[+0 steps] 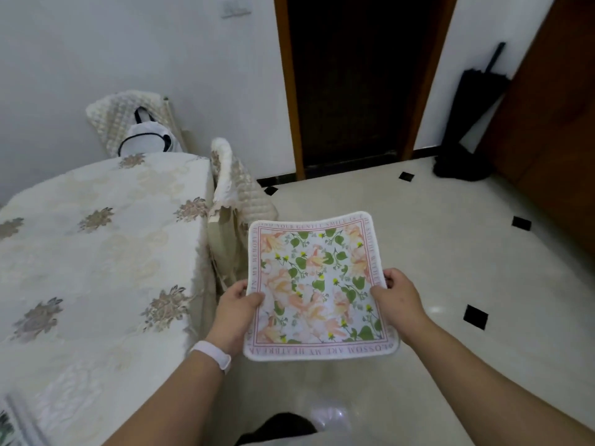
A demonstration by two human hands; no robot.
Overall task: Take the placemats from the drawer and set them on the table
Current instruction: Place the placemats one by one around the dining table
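Note:
A square floral placemat (317,284) with pink flowers, green leaves and a lettered border is held flat in front of me, above the tiled floor. My left hand (236,312) grips its left edge, thumb on top. My right hand (397,299) grips its right edge. The table (96,252), covered in a cream embroidered cloth, stands to the left of the placemat. At the bottom left corner the edge of another placemat (6,426) lies on the table. No drawer is in view.
Two chairs with quilted cream covers stand by the table: one at its far end (106,114) holding a white bag (148,138), one at its right side (238,185). A dark doorway (354,85) lies ahead. A black umbrella (467,117) leans in the right corner.

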